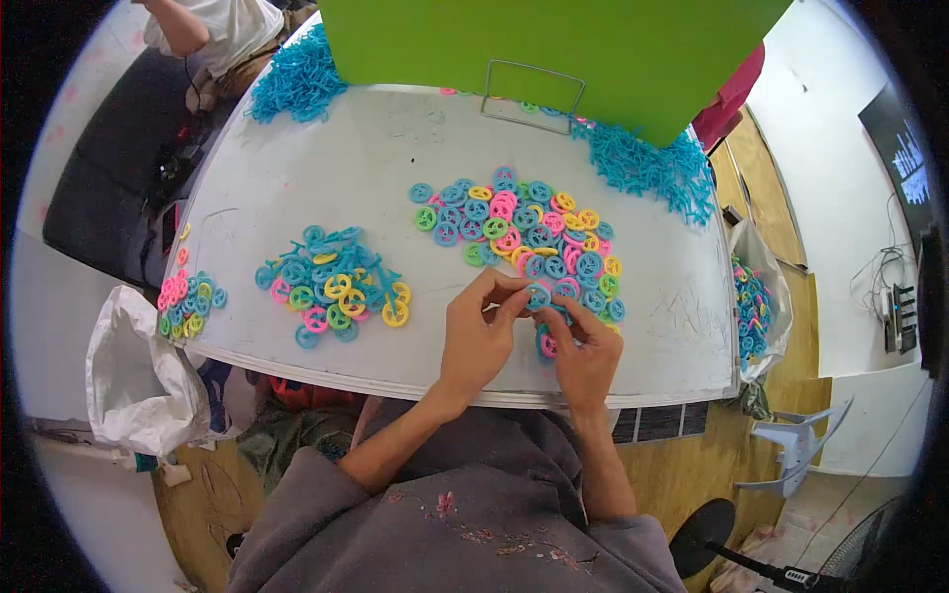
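Note:
Above the near part of the white table, my left hand [481,331] pinches a small blue plastic wheel [537,296] between thumb and fingertips. My right hand [585,354] is closed too, its fingertips meeting at the wheel's right side; what they grip is too small and hidden to name. Just beyond both hands spreads a loose pile of small plastic wheels [496,229] in blue, pink, yellow and green. To the left lies a second heap of wheels [336,296], with blue forked sticks among them.
Piles of blue sticks lie at the far left [300,81] and far right [647,168]. A green board [534,44] stands at the back by a wire frame [534,96]. A white sack [138,366] hangs left; another sack [781,296] holds pieces at right. Another person [232,35] sits far left.

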{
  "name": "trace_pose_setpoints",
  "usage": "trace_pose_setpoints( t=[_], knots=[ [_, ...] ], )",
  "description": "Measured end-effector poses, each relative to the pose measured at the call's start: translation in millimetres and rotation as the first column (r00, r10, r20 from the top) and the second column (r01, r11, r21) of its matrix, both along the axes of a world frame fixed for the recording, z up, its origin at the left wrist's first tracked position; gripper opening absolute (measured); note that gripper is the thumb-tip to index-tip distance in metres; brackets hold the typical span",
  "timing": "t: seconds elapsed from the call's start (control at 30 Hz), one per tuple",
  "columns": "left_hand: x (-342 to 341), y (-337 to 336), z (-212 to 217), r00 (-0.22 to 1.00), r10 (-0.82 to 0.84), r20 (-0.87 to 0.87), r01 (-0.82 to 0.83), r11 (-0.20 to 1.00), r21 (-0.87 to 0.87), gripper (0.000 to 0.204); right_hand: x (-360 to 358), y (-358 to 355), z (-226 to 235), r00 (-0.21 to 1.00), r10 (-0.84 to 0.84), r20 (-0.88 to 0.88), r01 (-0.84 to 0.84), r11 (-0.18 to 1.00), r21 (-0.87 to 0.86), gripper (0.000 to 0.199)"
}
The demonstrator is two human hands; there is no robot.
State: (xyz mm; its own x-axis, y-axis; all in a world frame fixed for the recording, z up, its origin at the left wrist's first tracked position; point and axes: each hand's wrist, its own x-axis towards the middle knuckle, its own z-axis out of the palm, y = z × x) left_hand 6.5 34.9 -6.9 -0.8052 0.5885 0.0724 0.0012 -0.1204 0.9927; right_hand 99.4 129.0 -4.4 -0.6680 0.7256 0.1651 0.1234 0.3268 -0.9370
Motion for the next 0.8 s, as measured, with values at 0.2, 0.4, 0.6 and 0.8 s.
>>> trace_pose_setpoints(
  t=[0.2, 0.4, 0.6, 0.8],
  knots=[
    [6, 3, -3, 0.999, 0.039, 0.009, -0.040, 0.998, 0.055, 0.009, -3, -9, -3, 0.996, -0.047, -0.078, 0.029, 0.976, -0.216, 0.020],
    [13, 5, 0, 0.991, 0.118, 0.057, -0.121, 0.991, 0.061, 0.008, -6, -16, 4, 0.991, -0.081, -0.107, 0.049, 0.961, -0.270, 0.019],
    [8, 1, 1, 0.985, 0.071, 0.156, -0.083, 0.994, 0.074, 0.011, -13, -27, 7, 0.986, -0.130, -0.101, 0.095, 0.951, -0.295, 0.018],
    [4, -2, 6, 0.981, 0.050, 0.185, -0.068, 0.993, 0.095, 0.012, -18, -25, -7, 0.970, -0.191, -0.150, 0.157, 0.965, -0.211, 0.018]
  ],
)
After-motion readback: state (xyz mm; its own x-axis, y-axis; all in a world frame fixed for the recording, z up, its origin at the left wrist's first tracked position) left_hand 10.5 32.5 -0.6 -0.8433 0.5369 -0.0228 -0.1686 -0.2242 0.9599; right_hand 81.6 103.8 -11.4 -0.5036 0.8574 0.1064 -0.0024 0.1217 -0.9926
